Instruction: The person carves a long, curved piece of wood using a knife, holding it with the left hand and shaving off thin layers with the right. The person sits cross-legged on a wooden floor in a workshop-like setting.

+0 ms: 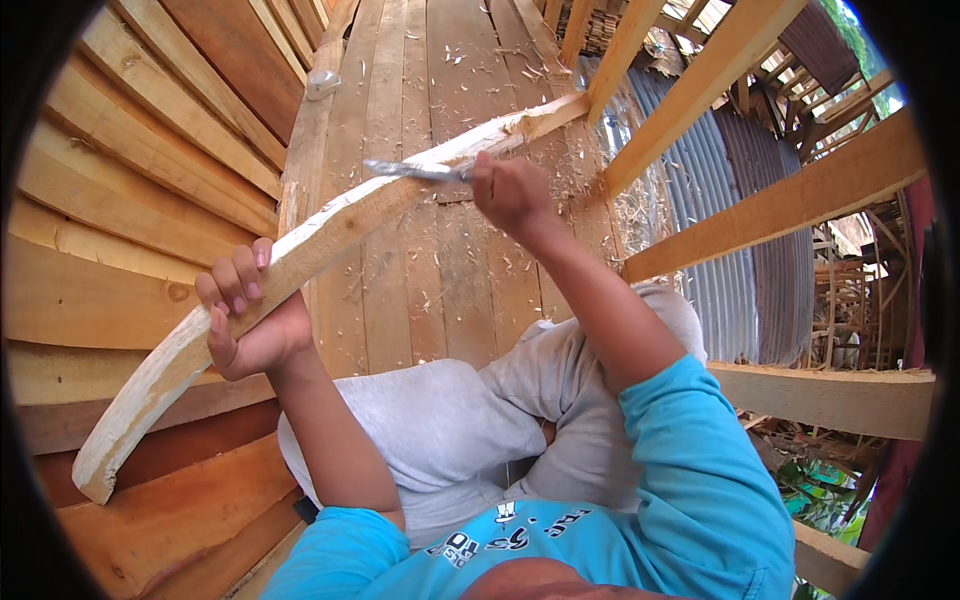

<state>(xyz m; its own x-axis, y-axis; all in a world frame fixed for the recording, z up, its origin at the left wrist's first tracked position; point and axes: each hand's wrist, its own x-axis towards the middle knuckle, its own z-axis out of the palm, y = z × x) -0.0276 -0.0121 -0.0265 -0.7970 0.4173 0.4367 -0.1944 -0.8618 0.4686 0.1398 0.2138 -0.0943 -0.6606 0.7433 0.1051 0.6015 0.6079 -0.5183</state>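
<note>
A long, slightly bent wooden pole (345,218) slants from the lower left up to a post at the upper right, its pale bark side facing up. My left hand (250,310) is wrapped round its lower part, fingers over the top edge and thumb below. In my right hand (508,190) is a knife (415,170), gripped by the handle, which the fist hides. The blade points left and lies across the pole near its upper part, slightly blurred. Whether the edge touches the wood I cannot tell.
Wood shavings (455,75) litter the plank floor (380,300). A small clear container (322,84) sits near the left plank wall (120,215). Wooden posts (690,90) and a rail (790,190) stand on the right, with corrugated metal sheets (715,230) beyond. My bent legs (430,410) are below the pole.
</note>
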